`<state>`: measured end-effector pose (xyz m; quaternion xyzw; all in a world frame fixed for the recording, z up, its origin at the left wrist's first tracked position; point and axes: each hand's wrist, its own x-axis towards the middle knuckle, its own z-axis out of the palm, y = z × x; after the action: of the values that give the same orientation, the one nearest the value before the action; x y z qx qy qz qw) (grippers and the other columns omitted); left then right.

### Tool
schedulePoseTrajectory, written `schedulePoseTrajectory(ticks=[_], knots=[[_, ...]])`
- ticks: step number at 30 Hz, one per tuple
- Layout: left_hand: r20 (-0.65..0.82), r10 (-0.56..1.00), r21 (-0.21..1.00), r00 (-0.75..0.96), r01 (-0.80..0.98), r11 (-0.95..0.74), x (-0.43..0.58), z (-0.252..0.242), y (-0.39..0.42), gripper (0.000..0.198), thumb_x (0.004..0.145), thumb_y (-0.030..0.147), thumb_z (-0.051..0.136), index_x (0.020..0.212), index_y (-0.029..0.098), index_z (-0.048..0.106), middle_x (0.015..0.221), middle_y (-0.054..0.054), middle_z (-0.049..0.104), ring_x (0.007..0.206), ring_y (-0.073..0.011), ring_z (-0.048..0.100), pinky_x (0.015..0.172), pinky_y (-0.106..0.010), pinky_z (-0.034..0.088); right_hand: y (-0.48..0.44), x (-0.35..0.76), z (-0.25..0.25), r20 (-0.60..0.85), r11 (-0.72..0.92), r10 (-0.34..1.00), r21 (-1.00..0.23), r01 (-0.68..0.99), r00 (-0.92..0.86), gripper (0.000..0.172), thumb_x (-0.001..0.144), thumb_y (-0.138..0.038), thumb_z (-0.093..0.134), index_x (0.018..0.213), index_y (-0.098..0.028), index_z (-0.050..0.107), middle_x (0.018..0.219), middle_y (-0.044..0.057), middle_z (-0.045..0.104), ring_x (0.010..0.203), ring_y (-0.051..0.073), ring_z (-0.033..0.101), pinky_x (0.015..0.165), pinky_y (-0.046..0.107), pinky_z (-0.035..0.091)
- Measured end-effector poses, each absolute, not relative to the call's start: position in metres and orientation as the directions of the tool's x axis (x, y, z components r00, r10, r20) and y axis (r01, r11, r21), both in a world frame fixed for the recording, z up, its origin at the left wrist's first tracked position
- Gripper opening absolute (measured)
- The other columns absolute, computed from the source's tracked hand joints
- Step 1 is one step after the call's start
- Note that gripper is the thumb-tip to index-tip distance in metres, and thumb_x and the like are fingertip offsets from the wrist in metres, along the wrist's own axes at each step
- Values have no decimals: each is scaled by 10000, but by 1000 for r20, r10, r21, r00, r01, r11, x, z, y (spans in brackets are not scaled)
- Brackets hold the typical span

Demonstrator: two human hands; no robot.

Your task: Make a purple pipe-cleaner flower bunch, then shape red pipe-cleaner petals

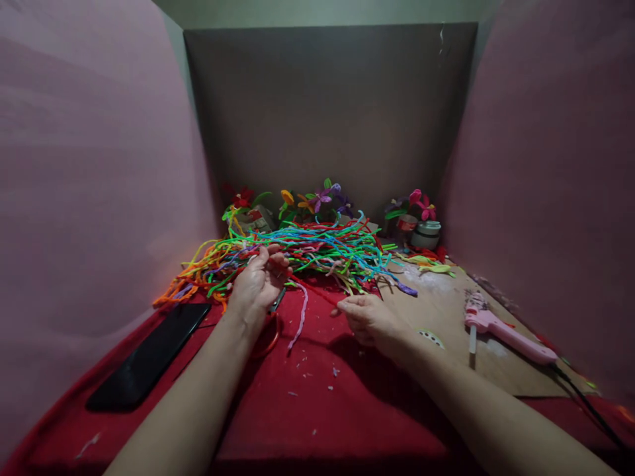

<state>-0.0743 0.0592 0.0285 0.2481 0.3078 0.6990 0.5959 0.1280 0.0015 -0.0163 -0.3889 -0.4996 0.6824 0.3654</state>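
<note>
A red pipe cleaner [315,289] stretches between my two hands above the red cloth. My left hand [262,281], palm partly turned up and fingers curled, grips its far end. The fingers of my right hand [370,320] pinch the other end. Just beyond my hands lies a big heap of coloured pipe cleaners [317,248] in green, blue, orange, red and purple. One pinkish-purple pipe cleaner [301,317] hangs out toward me between my hands. Partly hidden by my left hand and wrist are scissors with an orange handle [270,340].
A black phone [149,357] lies at left. On the right, a cardboard sheet [446,317] carries a pink glue gun [508,330] with a black cord. Pipe-cleaner flowers [320,198] and a small jar [426,233] stand at the back. Pink walls [89,165] flank both sides.
</note>
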Motion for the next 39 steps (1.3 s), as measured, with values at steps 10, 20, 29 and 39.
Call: schedulePoseTrajectory(ticks=[10,20,29,39], knots=[[109,984,795,-139,-581,-171,-92,29,65,260,903,183,368,768,89,570,388,75,362,274,-31,248,312,-161,236,-1,134,-5,-187,-236,876,-970,-57,-444,149,670,-226,575,787,-135,589,470,-29,531,378,70,425,391,211,299],[158,960,842,-230,-477,-253,-95,35,60,172,852,119,387,831,134,557,424,55,450,258,-30,244,302,-152,202,-6,137,4,-56,-194,868,-953,-233,-493,223,680,-168,574,896,-145,523,624,18,642,487,107,569,489,225,406],[212,950,846,-230,-443,-296,-103,31,67,217,894,157,346,887,143,563,410,57,464,250,-36,248,303,-164,220,-4,137,-5,-123,-250,802,-958,-142,-584,105,655,-189,596,713,-140,524,553,19,640,417,101,554,412,206,407],[288,931,830,-224,-426,-359,-102,32,64,190,887,156,394,890,141,584,413,60,463,265,-30,266,325,-152,226,1,136,-14,-194,-300,813,-948,-109,-549,127,626,-215,629,669,-130,545,430,-21,581,276,78,457,286,174,338]])
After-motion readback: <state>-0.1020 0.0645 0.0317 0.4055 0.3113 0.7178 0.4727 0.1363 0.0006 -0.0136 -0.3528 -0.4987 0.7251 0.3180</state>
